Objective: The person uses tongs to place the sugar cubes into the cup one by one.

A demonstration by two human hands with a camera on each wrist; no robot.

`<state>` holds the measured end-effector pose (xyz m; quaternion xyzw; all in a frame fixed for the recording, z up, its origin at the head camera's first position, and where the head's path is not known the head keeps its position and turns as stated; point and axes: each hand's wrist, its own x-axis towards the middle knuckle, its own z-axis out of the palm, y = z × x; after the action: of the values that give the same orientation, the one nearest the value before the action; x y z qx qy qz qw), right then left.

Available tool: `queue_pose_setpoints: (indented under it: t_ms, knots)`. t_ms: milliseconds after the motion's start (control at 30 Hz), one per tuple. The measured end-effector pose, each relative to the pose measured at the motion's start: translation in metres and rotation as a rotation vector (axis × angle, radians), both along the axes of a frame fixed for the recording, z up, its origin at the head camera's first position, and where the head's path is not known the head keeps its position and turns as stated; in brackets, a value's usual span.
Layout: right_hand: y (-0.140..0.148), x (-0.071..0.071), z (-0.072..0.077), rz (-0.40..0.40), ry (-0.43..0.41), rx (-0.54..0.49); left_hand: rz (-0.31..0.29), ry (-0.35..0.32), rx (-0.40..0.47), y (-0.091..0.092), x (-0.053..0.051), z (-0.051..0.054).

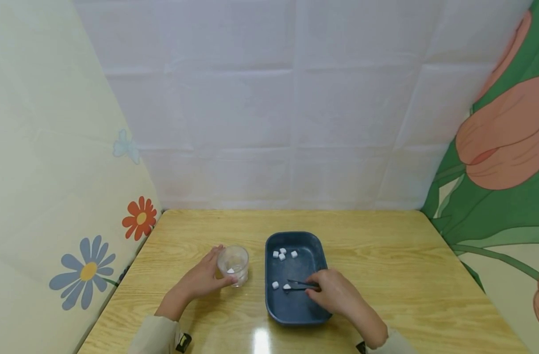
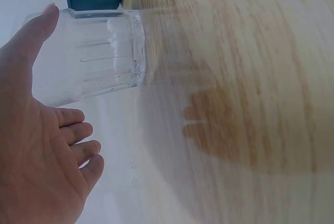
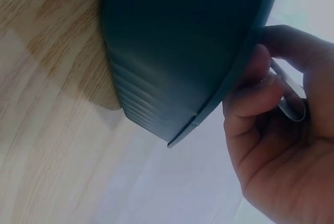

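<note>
My left hand [image 1: 199, 282] holds a clear glass [image 1: 239, 269], thumb in front and fingers behind it. In the left wrist view the glass [image 2: 91, 57] stands upright with several white pieces at its bottom. A dark blue tray [image 1: 296, 309] lies to the right of the glass. Over its right side my right hand [image 1: 339, 291] pinches a pair of tweezers [image 1: 304, 289]. One white cube [image 1: 287, 286] is at the tweezer tips; whether they grip it I cannot tell. The tray wall [image 3: 167, 51] hides the tips in the right wrist view.
A single white cube [image 1: 275, 285] lies left of the tweezer tips, and several more cubes [image 1: 282, 256] sit toward the tray's far end. The wooden table [image 1: 375, 246] meets a white cloth backdrop [image 1: 291, 147] behind. Patterned cloths hang at both sides.
</note>
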<state>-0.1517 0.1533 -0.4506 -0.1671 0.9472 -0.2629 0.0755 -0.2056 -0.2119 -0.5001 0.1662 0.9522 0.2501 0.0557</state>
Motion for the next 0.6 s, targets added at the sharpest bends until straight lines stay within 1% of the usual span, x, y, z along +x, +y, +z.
queue_pose_setpoints:
  t_ms: [300,600]
  knots:
    - [0.0007,0.0009,-0.0015,0.02,0.002,-0.006,-0.003,0.014,0.003,-0.0001,0.0004,0.0007]
    - [0.0004,0.0018,-0.0026,0.02,0.012,-0.006,-0.009,0.013,0.01,0.0005,0.0008,0.0012]
